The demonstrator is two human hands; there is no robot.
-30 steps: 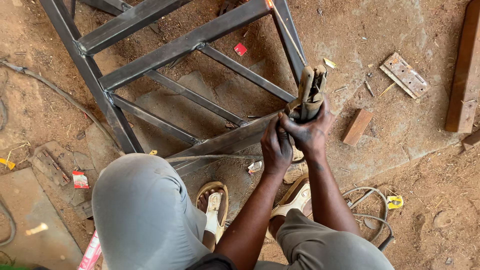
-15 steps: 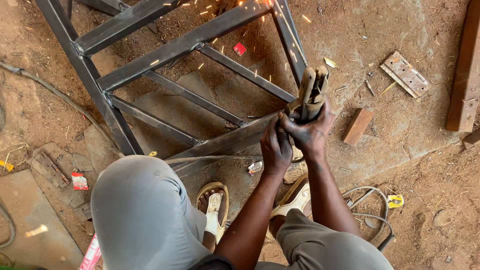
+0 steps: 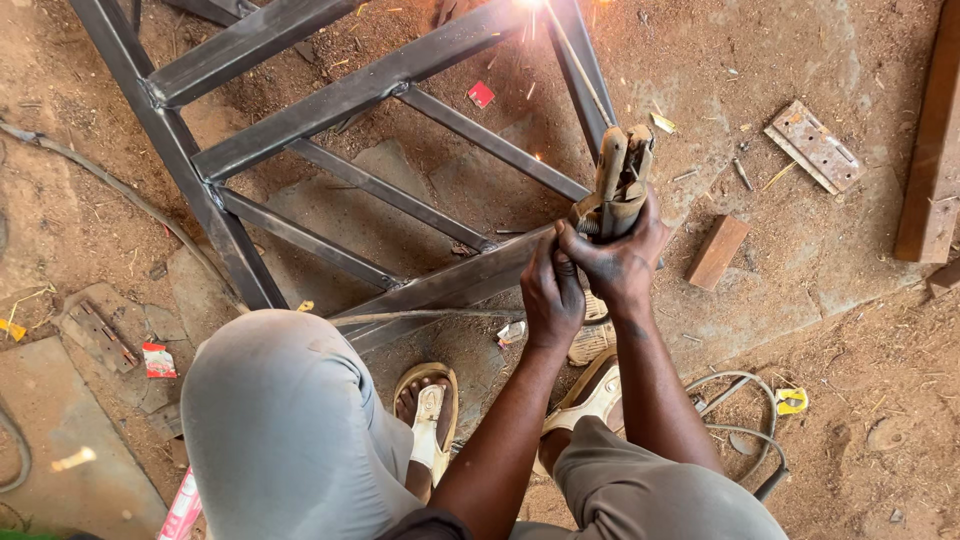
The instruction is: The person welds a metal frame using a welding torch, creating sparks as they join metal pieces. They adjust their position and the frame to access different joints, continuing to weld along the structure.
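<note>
The person is mid-weld on a dark steel frame (image 3: 350, 95) lying on the dirt ground (image 3: 870, 420). The right hand (image 3: 625, 262) is wrapped tight around the handle of an electrode holder (image 3: 618, 185), and the left hand (image 3: 552, 300) is closed just beside it, its fingers touching the same grip to steady it. A thin welding rod (image 3: 575, 70) runs up from the holder to the frame's top corner, where sparks (image 3: 530, 8) flare at the frame's joint (the arc itself sits at the very edge of view, so the bead cannot be judged). The step in hand looks like running a seam at that corner. The next move probably calls for feeding the rod in steadily as it burns down while holding the angle. A small wooden block (image 3: 718, 252) and a hinge plate (image 3: 815, 146) lie well apart to the right, and a cable (image 3: 740, 430) loops near the sandalled foot (image 3: 427, 415).
</note>
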